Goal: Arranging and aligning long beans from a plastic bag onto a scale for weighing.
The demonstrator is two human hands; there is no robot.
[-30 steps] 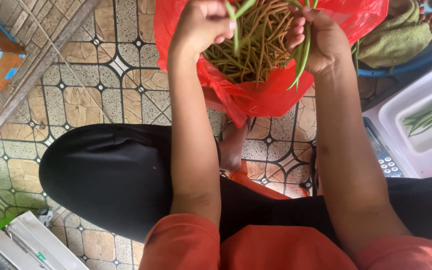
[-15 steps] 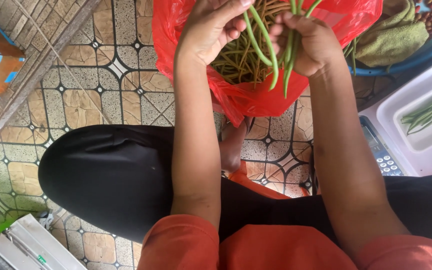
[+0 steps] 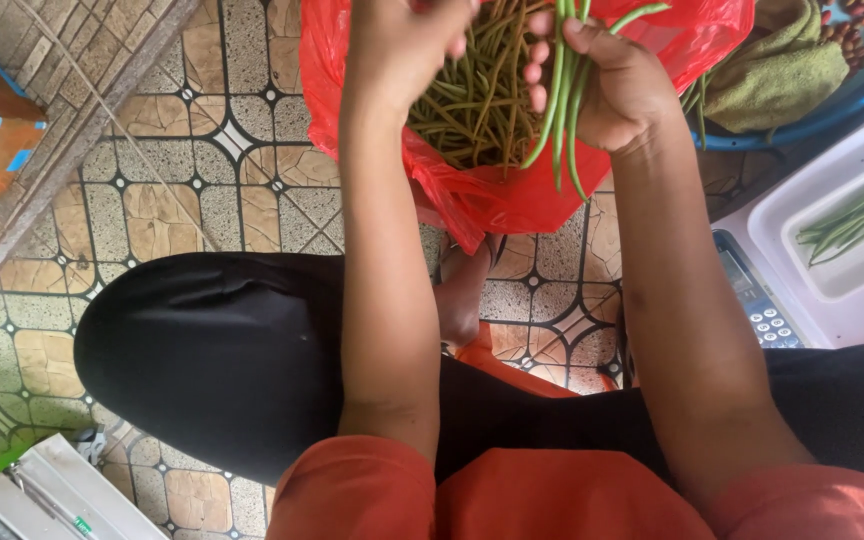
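Fingers of the right hand were curled tight round a few green beans above a red bag.

The held beans hung down over the bag's open mouth, where a heap of duller beans lay. The left hand reached into that heap with its fingers bent down; whether they gripped anything could not be told. The bag sat on the tiled floor in front of the person's black-clad knee. Near the floor's right edge, a white tray on a scale carried a few more green beans. A blue basin with a green cloth stood just beside the bag.
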